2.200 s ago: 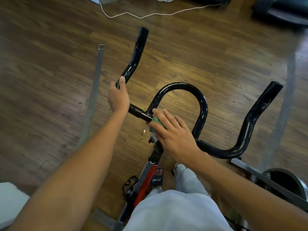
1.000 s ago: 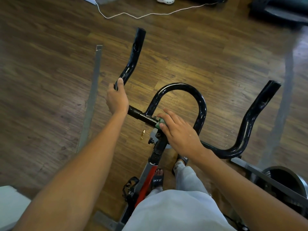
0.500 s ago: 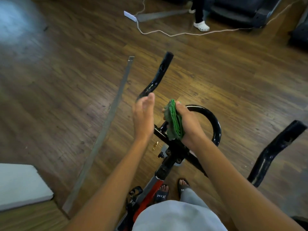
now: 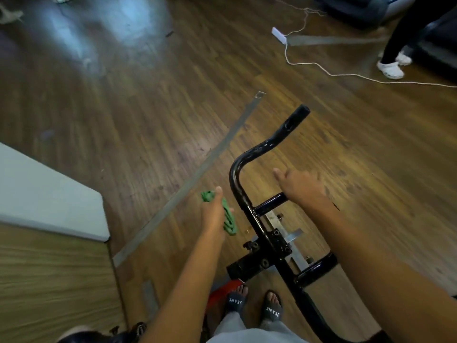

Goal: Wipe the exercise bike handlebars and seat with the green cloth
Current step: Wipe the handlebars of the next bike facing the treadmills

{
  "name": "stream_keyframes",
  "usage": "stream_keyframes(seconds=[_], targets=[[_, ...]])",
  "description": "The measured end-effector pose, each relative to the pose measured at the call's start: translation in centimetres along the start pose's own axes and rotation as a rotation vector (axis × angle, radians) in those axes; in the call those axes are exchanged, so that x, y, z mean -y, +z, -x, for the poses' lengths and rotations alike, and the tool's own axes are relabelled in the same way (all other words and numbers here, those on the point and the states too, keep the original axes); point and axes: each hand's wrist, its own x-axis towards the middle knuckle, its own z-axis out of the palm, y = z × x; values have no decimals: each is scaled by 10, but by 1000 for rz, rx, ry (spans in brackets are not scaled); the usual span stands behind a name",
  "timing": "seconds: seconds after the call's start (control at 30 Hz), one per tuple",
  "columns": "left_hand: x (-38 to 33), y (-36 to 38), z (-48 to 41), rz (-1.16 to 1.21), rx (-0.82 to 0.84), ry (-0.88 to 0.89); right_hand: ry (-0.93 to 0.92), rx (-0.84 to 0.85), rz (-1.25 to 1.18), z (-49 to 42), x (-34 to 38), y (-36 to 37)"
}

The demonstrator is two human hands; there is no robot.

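Note:
The bike's black handlebar (image 4: 249, 157) runs from its clamp (image 4: 269, 246) up to the left horn, which points to the upper right. My left hand (image 4: 214, 214) hangs just left of the bar, apart from it, and holds the folded green cloth (image 4: 228, 219) against its palm. My right hand (image 4: 301, 186) is over the short cross bar (image 4: 270, 201) right of the clamp, back upward, fingers loosely stretched and blurred. Whether it touches the bar is unclear. The seat is out of view.
A white block (image 4: 49, 194) lies on the wooden floor at left, beside a grey tape strip (image 4: 197, 174). A white power strip (image 4: 279, 34) with its cable and another person's legs (image 4: 393, 63) are at the upper right. My sandalled feet (image 4: 254, 305) stand below the clamp.
The green cloth has passed from my right hand to my left. My left hand moved to the left of the bar, my right hand went over the cross bar, and the view swung left.

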Motion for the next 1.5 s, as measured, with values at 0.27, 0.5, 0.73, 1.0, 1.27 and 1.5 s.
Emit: stream_keyframes(seconds=[0.27, 0.5, 0.73, 1.0, 1.27, 1.5], targets=[[-37, 55, -22, -299, -84, 147, 5, -144, 79, -4, -5, 22], [-2, 43, -31, -436, -14, 197, 14, -99, 111, -6, -6, 24], [-52, 55, -65, -759, 78, 392, 51, -140, 105, -12, -7, 30], [-106, 133, -74, -1118, 240, 668, 145, -256, 118, -15, -2, 35], [-141, 204, -45, -743, 539, 831, 185, -264, 83, -14, -1, 33], [-96, 183, -60, -712, 385, 1163, 196, -275, 60, -15, -1, 33]])
